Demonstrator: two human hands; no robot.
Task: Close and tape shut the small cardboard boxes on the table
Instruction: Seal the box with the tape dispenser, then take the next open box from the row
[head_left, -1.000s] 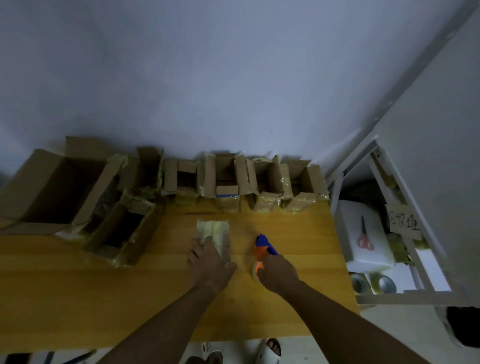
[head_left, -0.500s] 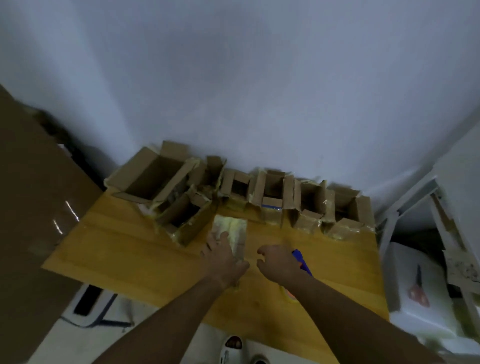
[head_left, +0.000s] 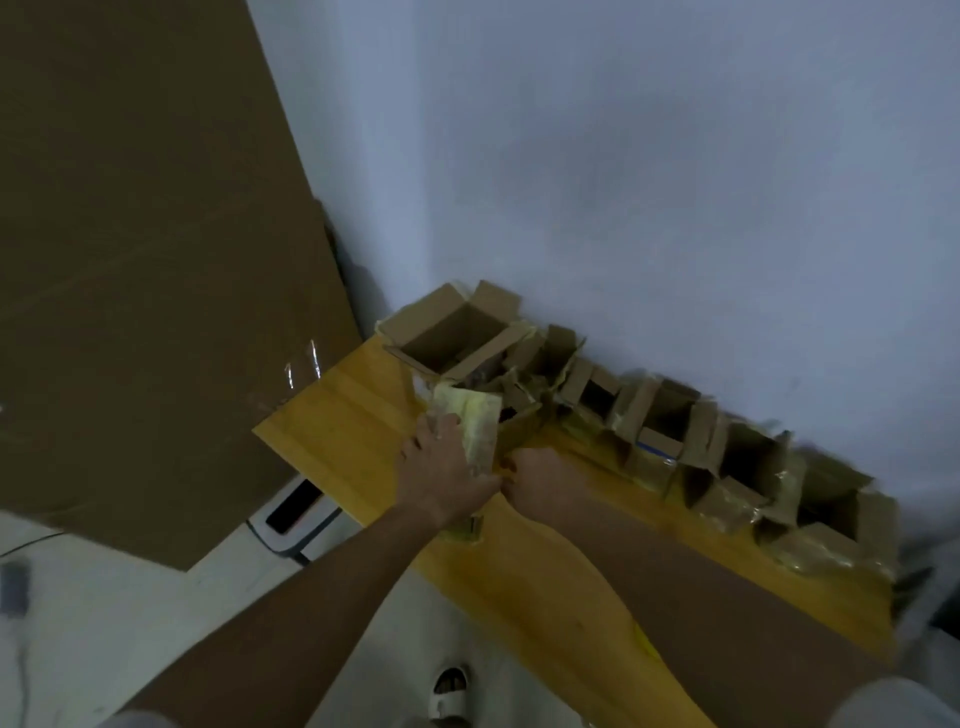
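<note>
My head view dim and blue-grey overall, no distinct light source visible, soft motion blur across the row of open boxes (head_left: 727, 467) at right, small glare streaks on the large cardboard sheet (head_left: 156, 260) at left, wide-angle tilt and stretching toward edges, faint grain throughout.

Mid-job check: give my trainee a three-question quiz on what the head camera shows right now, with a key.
1. True or false: the open brown cardboard boxes in the row along the pale wall are all taped shut.
2. Which hand lies on the small box wrapped in yellowish tape? A) left hand B) right hand
3. Fill in: the boxes stand on a ____ wooden table.

Key: 1 false, their flaps stand open. 2 A; the right hand's grip is hidden, beside that box's near edge. 3 yellow.
</note>
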